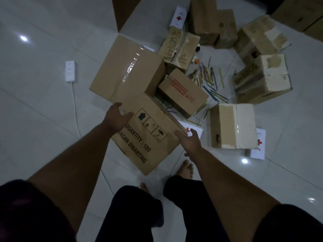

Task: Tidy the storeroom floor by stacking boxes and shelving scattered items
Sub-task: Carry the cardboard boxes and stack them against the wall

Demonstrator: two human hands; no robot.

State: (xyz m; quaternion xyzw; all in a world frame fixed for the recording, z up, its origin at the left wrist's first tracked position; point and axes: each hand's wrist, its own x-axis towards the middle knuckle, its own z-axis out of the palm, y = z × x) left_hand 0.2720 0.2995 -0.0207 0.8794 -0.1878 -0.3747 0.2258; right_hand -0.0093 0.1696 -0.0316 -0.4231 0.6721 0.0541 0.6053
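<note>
White power strip (70, 71) with its cord (75, 109) on glossy pale floor tiles (43, 102).

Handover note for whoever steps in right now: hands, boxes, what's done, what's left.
Left hand cups the left edge of the printed box; right hand rests open against its right edge.
Smaller boxes, coloured sticks and red-cross papers lie scattered on the floor.
Done: nothing visibly shelved yet.
Left: stack the boxes, gather sticks and papers.
</note>
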